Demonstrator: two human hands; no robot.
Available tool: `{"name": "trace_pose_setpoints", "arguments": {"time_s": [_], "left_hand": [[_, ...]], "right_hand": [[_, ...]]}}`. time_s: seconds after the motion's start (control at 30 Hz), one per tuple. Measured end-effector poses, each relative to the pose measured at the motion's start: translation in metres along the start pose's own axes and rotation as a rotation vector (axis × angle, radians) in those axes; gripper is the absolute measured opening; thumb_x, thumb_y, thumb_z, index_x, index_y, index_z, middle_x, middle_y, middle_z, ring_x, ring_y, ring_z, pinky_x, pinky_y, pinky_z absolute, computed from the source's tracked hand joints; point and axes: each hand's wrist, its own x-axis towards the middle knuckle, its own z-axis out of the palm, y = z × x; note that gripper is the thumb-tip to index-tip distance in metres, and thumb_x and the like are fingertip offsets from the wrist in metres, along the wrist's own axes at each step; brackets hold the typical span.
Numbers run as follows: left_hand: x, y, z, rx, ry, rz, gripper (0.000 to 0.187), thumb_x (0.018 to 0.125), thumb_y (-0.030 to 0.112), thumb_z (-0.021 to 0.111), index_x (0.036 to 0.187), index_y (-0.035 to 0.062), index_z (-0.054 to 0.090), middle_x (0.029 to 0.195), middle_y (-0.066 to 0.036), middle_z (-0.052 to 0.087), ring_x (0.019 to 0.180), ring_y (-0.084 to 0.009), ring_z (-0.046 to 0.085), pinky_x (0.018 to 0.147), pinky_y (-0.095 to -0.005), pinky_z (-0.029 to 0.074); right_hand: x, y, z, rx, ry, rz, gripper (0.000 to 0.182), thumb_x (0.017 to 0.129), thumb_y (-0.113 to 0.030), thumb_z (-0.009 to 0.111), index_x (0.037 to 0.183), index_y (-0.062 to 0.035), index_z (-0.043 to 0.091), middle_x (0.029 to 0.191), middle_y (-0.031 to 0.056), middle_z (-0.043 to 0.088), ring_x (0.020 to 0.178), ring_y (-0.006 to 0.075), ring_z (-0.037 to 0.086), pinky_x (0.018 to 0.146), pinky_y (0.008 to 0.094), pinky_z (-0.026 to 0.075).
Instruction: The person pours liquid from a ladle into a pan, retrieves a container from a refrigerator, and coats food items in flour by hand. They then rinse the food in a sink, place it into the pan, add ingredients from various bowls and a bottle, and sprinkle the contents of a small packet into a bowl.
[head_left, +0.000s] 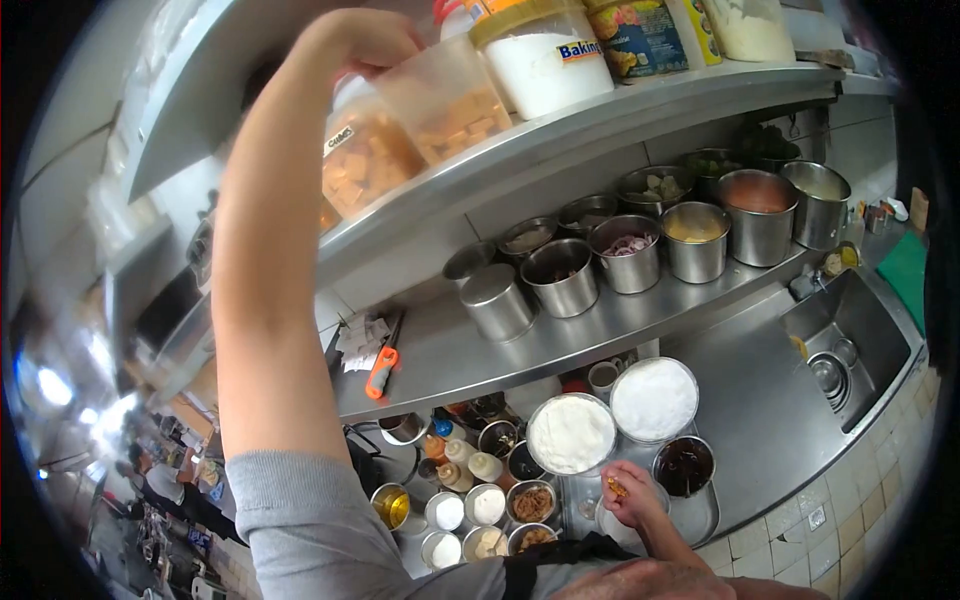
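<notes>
My left hand (370,42) is raised to the upper shelf, at the rim of a translucent plastic container (447,85) with orange cubes in it. Its fingertips are hidden behind that container's wall. Beside it stands a labelled tub (365,170) of similar orange cubes. Low in the view, my right hand (632,495) is curled around small orange-yellow pieces (617,487), whose kind I cannot make out. It hovers over a metal tray, near a round container of white powder (571,433) and a pot of dark sauce (684,466).
A tub marked Baking (548,60) and cans line the upper shelf (580,112). Several steel pots (632,252) stand on the lower shelf, with an orange-handled knife (382,372) at its left. Squeeze bottles (458,455) and bowls sit below. A sink (850,345) is at right; people work far left.
</notes>
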Motion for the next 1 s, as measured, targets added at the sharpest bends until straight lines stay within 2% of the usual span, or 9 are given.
{"name": "trace_pose_setpoints", "arguments": {"time_s": [0.23,0.4,0.5,0.63,0.7,0.77,0.83,0.9,1.0], "left_hand": [[0.008,0.025,0.017,0.372,-0.124,-0.049,0.041,0.070,0.026,0.075,0.104,0.0042,0.070,0.084,-0.004,0.066,0.075,-0.0153,0.058,0.067,-0.0355,0.052],[0.009,0.031,0.026,-0.056,0.142,-0.165,0.042,0.077,0.025,0.077,0.114,0.0069,0.070,0.102,-0.010,0.071,0.091,-0.0192,0.066,0.078,-0.0370,0.055],[-0.036,0.049,0.011,0.328,0.189,-0.147,0.035,0.089,0.016,0.067,0.121,0.0032,0.068,0.111,-0.012,0.071,0.089,-0.0185,0.067,0.077,-0.0342,0.054],[-0.090,0.043,-0.016,0.091,0.216,-0.072,0.032,0.086,0.020,0.067,0.114,0.0047,0.073,0.099,-0.013,0.073,0.071,-0.0167,0.065,0.062,-0.0303,0.052],[-0.133,0.042,-0.006,-0.068,0.463,-0.046,0.031,0.086,0.021,0.068,0.113,0.0069,0.074,0.096,-0.012,0.074,0.072,-0.0145,0.064,0.062,-0.0288,0.051],[-0.129,-0.020,-0.015,-0.169,0.584,0.247,0.039,0.082,0.032,0.079,0.114,0.0106,0.075,0.096,-0.012,0.074,0.069,-0.0157,0.063,0.061,-0.0273,0.052],[-0.155,-0.082,0.009,-0.158,0.725,0.408,0.034,0.085,0.017,0.073,0.116,0.0037,0.069,0.106,-0.009,0.072,0.096,-0.0205,0.068,0.080,-0.0323,0.056],[-0.211,-0.048,0.085,-0.340,0.507,0.427,0.027,0.084,0.007,0.073,0.110,0.0008,0.070,0.103,-0.008,0.073,0.085,-0.0164,0.067,0.071,-0.0277,0.055],[-0.245,-0.036,0.213,-0.294,0.385,0.805,0.025,0.074,0.002,0.078,0.099,0.0022,0.073,0.088,-0.008,0.071,0.066,-0.0139,0.063,0.056,-0.0277,0.048]], "right_hand": [[0.027,-0.007,0.008,-0.092,-0.121,0.035,0.011,0.097,-0.010,0.059,0.100,0.0001,0.063,0.069,0.0025,0.053,0.054,0.0101,0.047,0.045,0.0253,0.034],[0.033,-0.001,0.005,-0.132,-0.176,0.072,0.011,0.097,-0.009,0.059,0.101,-0.0005,0.064,0.070,0.0032,0.054,0.055,0.0102,0.048,0.046,0.0256,0.036],[0.026,0.003,0.003,-0.076,-0.099,0.095,0.010,0.097,-0.008,0.059,0.101,-0.0006,0.064,0.070,0.0036,0.054,0.055,0.0108,0.049,0.046,0.0265,0.037],[0.022,0.003,0.004,-0.058,-0.097,0.101,0.010,0.095,-0.006,0.059,0.102,-0.0012,0.064,0.074,0.0049,0.057,0.056,0.0116,0.051,0.046,0.0269,0.038],[0.023,0.002,0.005,-0.069,-0.064,0.048,0.009,0.094,-0.006,0.060,0.102,-0.0019,0.063,0.078,0.0061,0.060,0.057,0.0118,0.052,0.045,0.0267,0.039],[0.022,-0.006,0.014,-0.093,-0.016,0.069,0.009,0.094,-0.006,0.060,0.102,-0.0022,0.063,0.080,0.0064,0.061,0.057,0.0117,0.052,0.045,0.0260,0.039],[0.021,-0.007,0.016,-0.107,0.023,0.057,0.010,0.093,-0.008,0.063,0.101,-0.0029,0.063,0.082,0.0065,0.062,0.054,0.0103,0.051,0.042,0.0233,0.036],[0.020,-0.009,0.023,-0.123,0.000,0.041,0.012,0.094,-0.009,0.064,0.104,-0.0036,0.063,0.083,0.0054,0.063,0.050,0.0073,0.048,0.040,0.0213,0.032],[0.013,-0.019,0.044,-0.250,-0.066,0.063,0.017,0.096,-0.010,0.062,0.111,-0.0029,0.064,0.085,0.0063,0.064,0.048,0.0042,0.046,0.039,0.0197,0.032]]}}
